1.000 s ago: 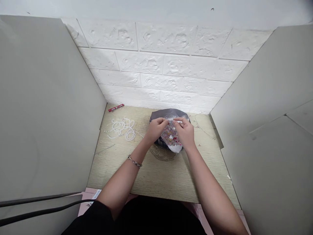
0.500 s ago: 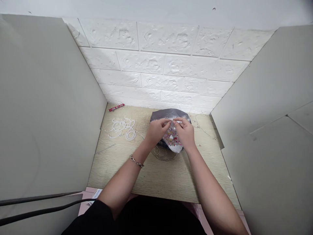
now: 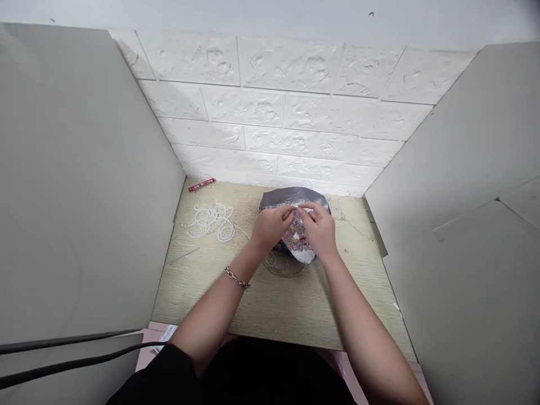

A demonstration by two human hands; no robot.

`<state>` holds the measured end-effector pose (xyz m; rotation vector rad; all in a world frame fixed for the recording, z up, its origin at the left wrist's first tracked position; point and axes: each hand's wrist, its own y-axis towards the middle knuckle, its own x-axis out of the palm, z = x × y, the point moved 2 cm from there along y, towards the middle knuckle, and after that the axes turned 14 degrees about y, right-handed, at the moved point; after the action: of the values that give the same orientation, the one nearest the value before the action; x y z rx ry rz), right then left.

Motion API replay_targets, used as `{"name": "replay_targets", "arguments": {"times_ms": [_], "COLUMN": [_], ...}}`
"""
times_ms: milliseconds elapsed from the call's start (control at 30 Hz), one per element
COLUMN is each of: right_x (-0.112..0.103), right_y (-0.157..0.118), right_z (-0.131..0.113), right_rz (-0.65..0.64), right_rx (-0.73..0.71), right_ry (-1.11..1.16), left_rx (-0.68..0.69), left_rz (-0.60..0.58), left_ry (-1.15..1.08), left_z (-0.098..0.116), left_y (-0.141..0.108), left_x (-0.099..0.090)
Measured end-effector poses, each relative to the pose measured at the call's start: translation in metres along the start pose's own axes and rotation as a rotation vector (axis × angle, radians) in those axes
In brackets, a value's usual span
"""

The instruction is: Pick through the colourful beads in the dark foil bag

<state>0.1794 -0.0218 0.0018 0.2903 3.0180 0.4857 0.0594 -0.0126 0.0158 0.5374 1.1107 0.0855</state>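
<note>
Left hand [image 3: 272,228] and right hand [image 3: 319,230], fingers pinched (on what, I cannot tell), partly hide colourful beads [image 3: 298,239]; white strings [image 3: 225,232] and red strip [image 3: 202,184] lie left.

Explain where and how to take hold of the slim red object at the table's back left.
I would pinch the slim red object across its middle, coming from above and the near right. It lies slanted on the table, long and narrow, so a pinch should span it easily; the left panel and brick-patterned wall stand close on its other sides.
</note>
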Motion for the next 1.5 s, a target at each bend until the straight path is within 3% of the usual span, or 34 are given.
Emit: {"name": "replay_targets", "arguments": {"times_ms": [1200,1500], "right_x": [0.001,0.001], "right_y": [-0.002,-0.002], "right_z": [-0.011,-0.009], "right_rz": [-0.038,-0.013], "right_rx": [-0.137,-0.12], "right_ry": [-0.251,-0.217], "left_rx": [0.027,0.013], "left_rz": [-0.006,-0.026], "left_ry": [0.081,-0.206], "left_z": [0.001,-0.001], "left_y": [-0.001,0.002], "left_x": [0.0,0.002]}}
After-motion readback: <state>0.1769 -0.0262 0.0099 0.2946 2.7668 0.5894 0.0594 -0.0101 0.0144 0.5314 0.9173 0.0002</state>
